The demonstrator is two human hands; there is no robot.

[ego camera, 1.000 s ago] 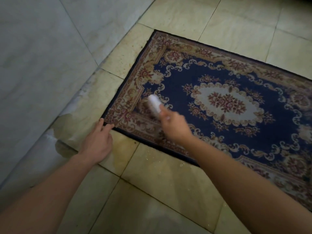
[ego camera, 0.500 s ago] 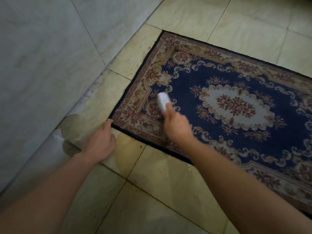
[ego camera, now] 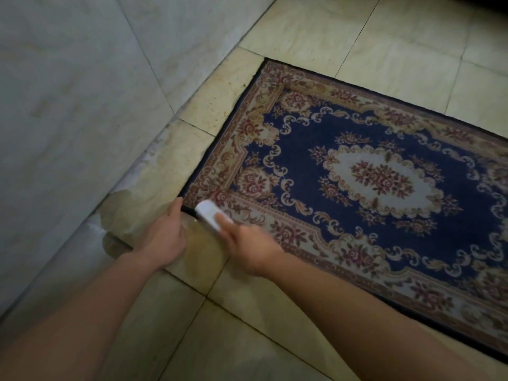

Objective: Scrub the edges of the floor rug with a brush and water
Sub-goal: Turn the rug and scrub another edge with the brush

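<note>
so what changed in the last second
The right hand pulled the brush back from inside the patterned border of the rug toward the person. The brush now lies across the rug's dark near edge, beside the corner, and the hand kept its grip on it. The left hand stayed on the floor at that corner, fingertips at the rug's edge. The rug did not shift.

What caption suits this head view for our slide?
Right hand works a white brush on the rug corner; left hand touches its edge.
</note>
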